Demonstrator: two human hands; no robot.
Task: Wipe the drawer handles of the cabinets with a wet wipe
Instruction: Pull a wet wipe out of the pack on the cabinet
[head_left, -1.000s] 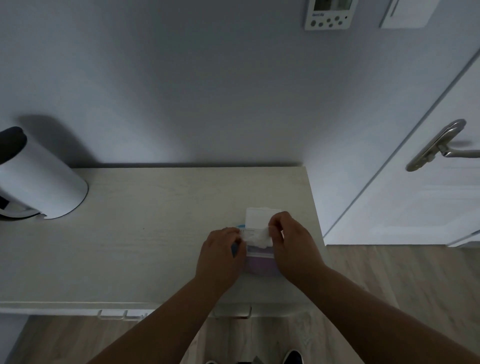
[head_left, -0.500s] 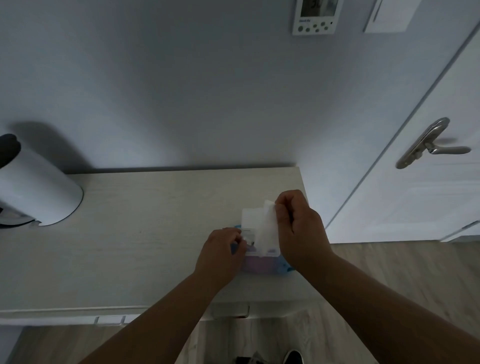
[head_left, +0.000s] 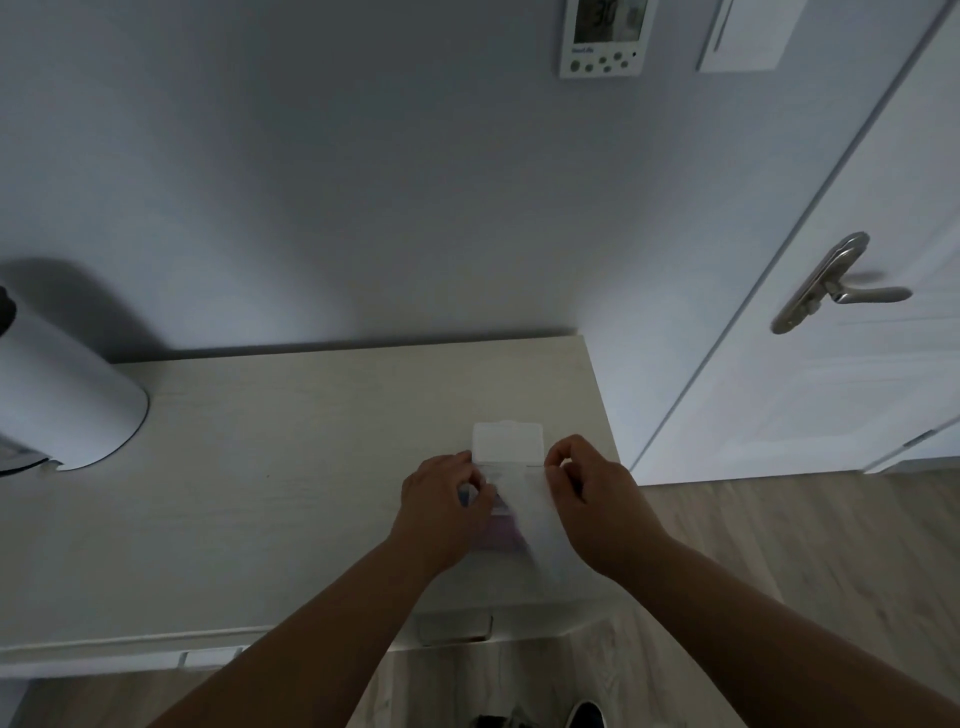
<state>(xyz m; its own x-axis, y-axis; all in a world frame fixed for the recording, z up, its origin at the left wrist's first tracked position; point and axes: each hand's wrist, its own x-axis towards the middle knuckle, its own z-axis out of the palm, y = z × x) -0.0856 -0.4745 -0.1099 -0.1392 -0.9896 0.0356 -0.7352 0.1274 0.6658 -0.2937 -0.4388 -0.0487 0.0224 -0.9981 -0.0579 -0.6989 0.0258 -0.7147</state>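
A pack of wet wipes (head_left: 497, 540) lies on the pale cabinet top (head_left: 291, 467) near its right end, its white lid flap (head_left: 507, 441) standing open at the far side. My left hand (head_left: 441, 504) holds the pack's left side down. My right hand (head_left: 592, 499) pinches a white wet wipe (head_left: 535, 514) that stretches from the pack's opening toward me over the pack. Below the cabinet's front edge a drawer handle (head_left: 454, 629) shows, with the edge of another (head_left: 208, 657) further left.
A white cylindrical appliance (head_left: 62, 405) stands at the cabinet's left end. To the right is a white door with a metal lever handle (head_left: 826, 286). A thermostat (head_left: 605, 36) hangs on the grey wall. The floor is wooden, and a dark shoe (head_left: 587, 717) is below.
My right hand has drawn the wipe out of the pack, first lifting it up, then bringing it down and toward me on the right. My left hand has stayed on the pack.
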